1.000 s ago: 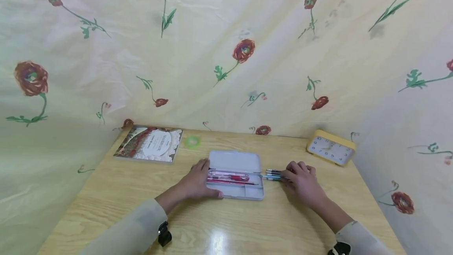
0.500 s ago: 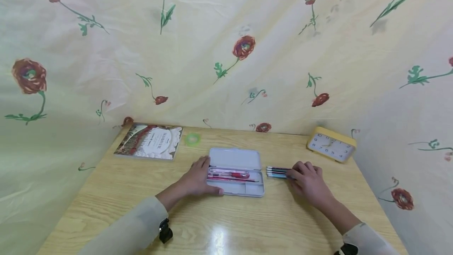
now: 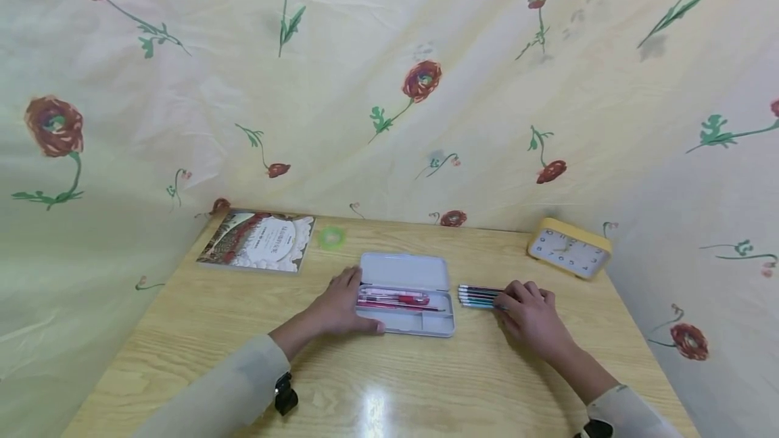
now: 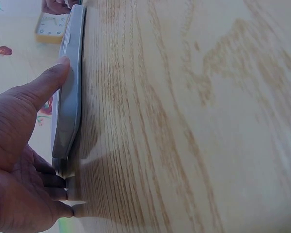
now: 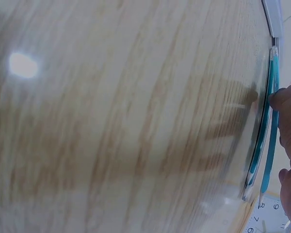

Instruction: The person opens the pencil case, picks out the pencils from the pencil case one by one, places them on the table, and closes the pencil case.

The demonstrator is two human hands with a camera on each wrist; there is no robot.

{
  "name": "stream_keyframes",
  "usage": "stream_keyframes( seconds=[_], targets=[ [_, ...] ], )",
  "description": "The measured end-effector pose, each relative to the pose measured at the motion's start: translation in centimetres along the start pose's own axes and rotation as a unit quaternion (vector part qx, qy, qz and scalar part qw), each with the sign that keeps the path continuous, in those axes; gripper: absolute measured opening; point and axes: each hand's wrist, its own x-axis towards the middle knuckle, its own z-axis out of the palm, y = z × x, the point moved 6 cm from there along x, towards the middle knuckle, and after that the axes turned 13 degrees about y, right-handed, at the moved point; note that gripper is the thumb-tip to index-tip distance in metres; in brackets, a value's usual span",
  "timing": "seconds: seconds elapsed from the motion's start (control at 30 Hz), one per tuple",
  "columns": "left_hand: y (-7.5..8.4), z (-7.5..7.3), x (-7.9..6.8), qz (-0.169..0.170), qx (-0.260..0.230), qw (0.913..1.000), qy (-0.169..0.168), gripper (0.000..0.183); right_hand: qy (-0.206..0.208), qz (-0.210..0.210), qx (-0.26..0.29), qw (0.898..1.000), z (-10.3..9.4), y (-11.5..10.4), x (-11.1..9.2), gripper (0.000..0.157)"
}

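A white pencil case (image 3: 398, 322) lies with its lid raised back, holding a red-capped pen (image 3: 414, 300) and a few other pens and pencils in its back compartment. My left hand (image 3: 335, 306) grips its left end, thumb along the front wall and fingers round the side. To the right of the case, several pencils (image 3: 476, 295) lie side by side in a row. Over their right part is my right hand (image 3: 531, 316), which pinches a teal pencil (image 5: 270, 155) at the front of the row; its fingers partly hide the pencils' right ends.
A yellow alarm clock (image 3: 569, 249) stands at the back right of the wooden table (image 3: 341, 384). At the back left lies a book (image 3: 258, 240), with a green tape roll (image 3: 331, 238) beside it. Flowered cloth (image 3: 341, 86) hangs behind the table.
My right hand has shifted a little right with the teal pencil, whose left end has drawn back from the case and lined up with the row. My left hand has stayed on the case.
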Motion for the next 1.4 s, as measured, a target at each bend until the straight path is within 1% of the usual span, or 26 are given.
stream_keyframes(
  seconds=[0.23, 0.47, 0.87, 1.1, 1.23, 1.4],
  targets=[
    [0.3, -0.3, -0.1, -0.005, -0.004, 1.0000, -0.002, 0.142, -0.022, 0.007, -0.006, 1.000, 0.6, 0.2, -0.1, 0.021],
    [0.1, -0.2, 0.0, -0.004, 0.002, 1.0000, -0.002, 0.141, -0.023, 0.009, -0.005, 1.000, 1.1, 0.4, 0.0, 0.020],
    [0.2, -0.2, 0.1, -0.005, 0.004, 1.0000, -0.003, 0.141, -0.028, 0.006, -0.008, 1.000, 0.8, 0.1, 0.3, 0.019],
    [0.1, -0.3, 0.2, -0.005, 0.002, 1.0000, 0.002, 0.143, -0.032, 0.009, -0.010, 0.999, 1.1, 0.1, 0.5, 0.017],
    [0.0, -0.3, 0.2, -0.005, 0.000, 1.0000, 0.002, 0.142, -0.037, 0.007, -0.005, 0.999, 1.4, -0.5, 1.1, 0.015],
    [0.1, -0.1, 0.2, -0.004, -0.001, 1.0000, 0.000, 0.141, -0.018, -0.019, 0.017, 1.000, 1.4, -2.8, 2.8, 0.020]
  ],
)
